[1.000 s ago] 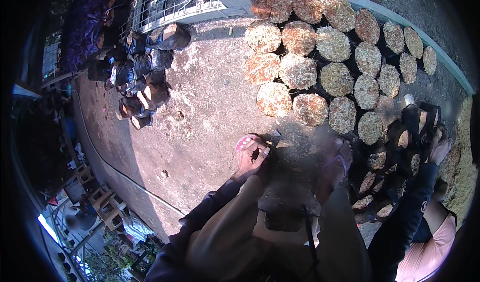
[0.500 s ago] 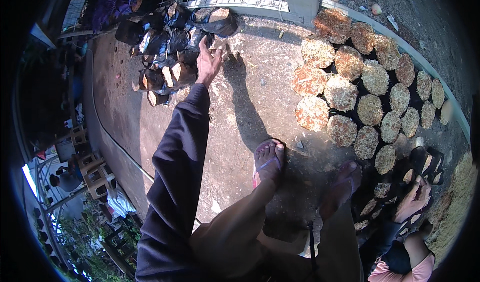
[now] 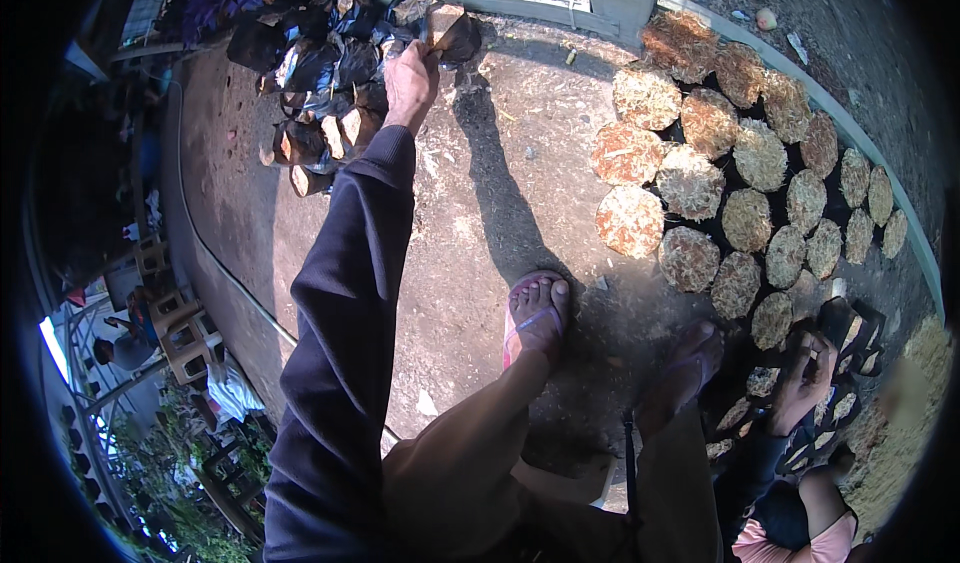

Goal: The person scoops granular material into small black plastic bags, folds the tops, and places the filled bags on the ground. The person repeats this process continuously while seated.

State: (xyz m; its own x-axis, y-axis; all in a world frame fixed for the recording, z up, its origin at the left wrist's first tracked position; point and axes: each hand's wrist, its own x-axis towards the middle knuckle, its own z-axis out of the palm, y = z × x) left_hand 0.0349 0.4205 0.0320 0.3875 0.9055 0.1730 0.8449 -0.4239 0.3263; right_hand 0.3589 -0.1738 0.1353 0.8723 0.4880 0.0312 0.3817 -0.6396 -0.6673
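Note:
My left hand (image 3: 410, 81) reaches to the far left, its fingers closed on the rim of a black plastic bag (image 3: 455, 38) with a light brown top. That bag stands at the right end of a cluster of similar black bags (image 3: 335, 68), some with folded or leaning tops. At the lower right, my right hand (image 3: 803, 381) is low over small black bags (image 3: 735, 413) in shadow. Its fingers are curled, and what they hold, if anything, is hidden.
Rows of round bags topped with shavings (image 3: 745, 220) stand at the right, along a pale border rail (image 3: 895, 188). My sandalled foot (image 3: 537, 313) is on the bare ground. A person in pink (image 3: 800, 541) crouches at lower right. A hose (image 3: 230, 278) runs along the left.
My left hand has moved slightly up and closed on the bag's rim; its fingers were spread before. My right hand has shifted left and up, its fingers more curled.

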